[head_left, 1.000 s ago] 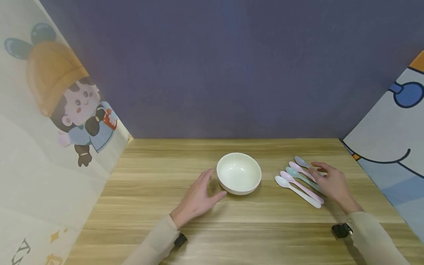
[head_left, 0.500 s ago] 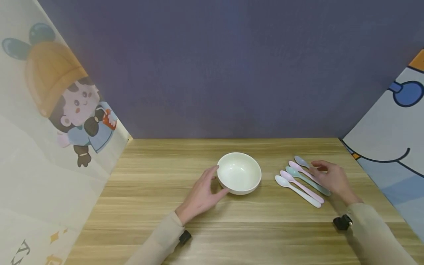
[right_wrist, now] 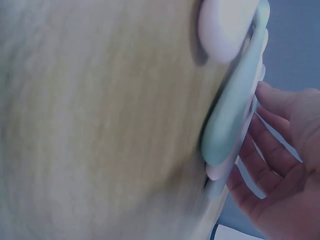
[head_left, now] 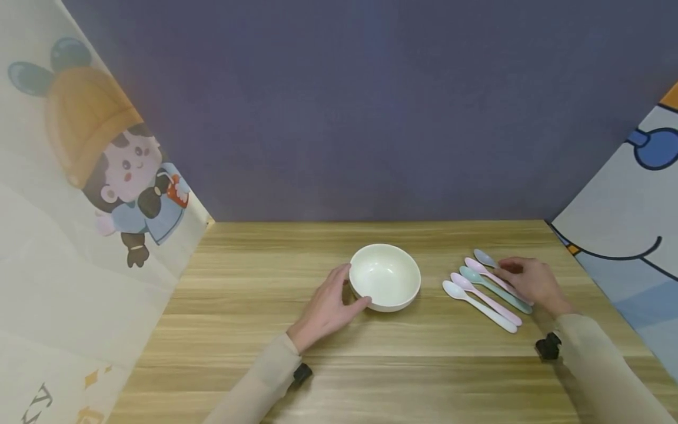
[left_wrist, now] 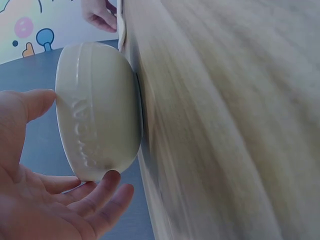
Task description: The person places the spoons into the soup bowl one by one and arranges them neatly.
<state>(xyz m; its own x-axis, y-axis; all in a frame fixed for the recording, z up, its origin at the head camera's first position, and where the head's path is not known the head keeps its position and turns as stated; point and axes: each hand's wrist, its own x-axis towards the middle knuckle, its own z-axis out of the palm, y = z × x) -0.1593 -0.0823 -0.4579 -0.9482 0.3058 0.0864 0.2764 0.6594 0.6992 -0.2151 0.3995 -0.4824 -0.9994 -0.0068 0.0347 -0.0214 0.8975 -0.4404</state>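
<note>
A cream bowl (head_left: pixel 385 277) stands upright in the middle of the wooden table (head_left: pixel 254 294). My left hand (head_left: pixel 352 287) lies against the bowl's left side, thumb low by the base and fingers up by the rim. In the left wrist view its fingers (left_wrist: pixel 107 192) look relaxed and touch the bowl (left_wrist: pixel 97 110). Several pastel spoons (head_left: pixel 484 288) lie side by side right of the bowl. My right hand (head_left: pixel 505 270) rests over their handle ends, its fingertips on the far ones. The right wrist view shows relaxed fingers (right_wrist: pixel 280 150) beside a teal spoon (right_wrist: pixel 232 115).
A dark blue wall closes the back of the table. Cartoon-printed panels (head_left: pixel 95 194) stand along the left and right (head_left: pixel 630 224) sides. Bare wood lies in front of the bowl and to its left.
My left hand slid right until it touches the bowl. My right hand drew slightly back along the spoon handles. Bowl and spoons stay where they were.
</note>
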